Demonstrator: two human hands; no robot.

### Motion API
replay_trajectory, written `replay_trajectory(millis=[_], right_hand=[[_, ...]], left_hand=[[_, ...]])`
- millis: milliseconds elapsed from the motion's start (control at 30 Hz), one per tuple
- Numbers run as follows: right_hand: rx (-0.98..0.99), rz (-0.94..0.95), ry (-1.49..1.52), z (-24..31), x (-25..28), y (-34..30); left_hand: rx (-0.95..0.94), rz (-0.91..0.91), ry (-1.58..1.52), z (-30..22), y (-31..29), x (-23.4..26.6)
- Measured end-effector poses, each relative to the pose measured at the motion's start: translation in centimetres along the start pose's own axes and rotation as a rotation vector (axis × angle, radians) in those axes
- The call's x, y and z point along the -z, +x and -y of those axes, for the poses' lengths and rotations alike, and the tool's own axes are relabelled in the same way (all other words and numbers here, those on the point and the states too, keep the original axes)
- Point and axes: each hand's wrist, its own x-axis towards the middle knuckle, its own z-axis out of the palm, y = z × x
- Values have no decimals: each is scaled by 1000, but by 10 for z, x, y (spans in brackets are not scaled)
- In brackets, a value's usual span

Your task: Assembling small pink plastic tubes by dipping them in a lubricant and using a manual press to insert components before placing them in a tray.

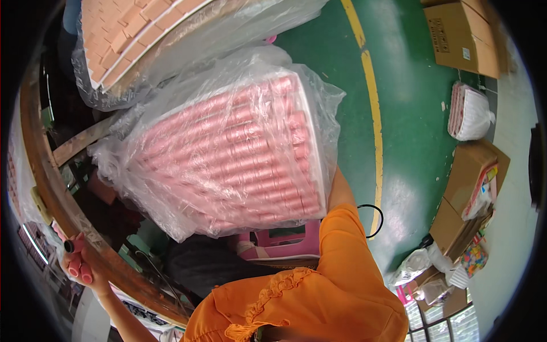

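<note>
A clear plastic bag [225,105] wraps a white tray packed with rows of pink, shiny, cylinder-shaped pieces [245,151]. It lies tilted in front of my body. My right forearm [341,191] reaches up behind the bag's right edge, where my right hand and its fingers are hidden. Far out to the left, my left hand [84,259] is closed around several small pink tubes [74,265] beside the wooden table edge. One tube end there looks dark.
Another plastic-wrapped stack of peach-coloured blocks [131,34] stands at the far left. A pink stool [288,242] is beneath the bag. Cardboard boxes [464,40] and a wrapped pink bundle [470,111] line the right wall. A yellow line [373,114] crosses the green floor.
</note>
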Motion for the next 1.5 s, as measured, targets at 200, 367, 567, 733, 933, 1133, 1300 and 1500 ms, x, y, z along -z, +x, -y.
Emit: replay_trajectory(millis=[200,367,567,733,933,1133,1300,1500], right_hand=[[-75,-98,-130,9,23,3],[-152,-168,-212,12,21,-24],[-177,-275,-283,32,26,-36],[-85,-297,-326,63,13,-43],[151,-312,-381,78,121,-29],[532,-601,143,274,117,-140],[1033,-65,357,417,-7,-302],[1403,804,-73,454,-104,-582]], left_hand=[[46,37,155,3,-1,0],[25,29,223,-2,-3,9],[77,-12,213,1,-2,5],[59,-10,233,-5,-5,9],[70,-108,-138,-27,11,-28],[-24,-80,-222,-39,23,-13],[23,-72,-503,-34,19,-15],[165,-179,-863,-62,-9,4]])
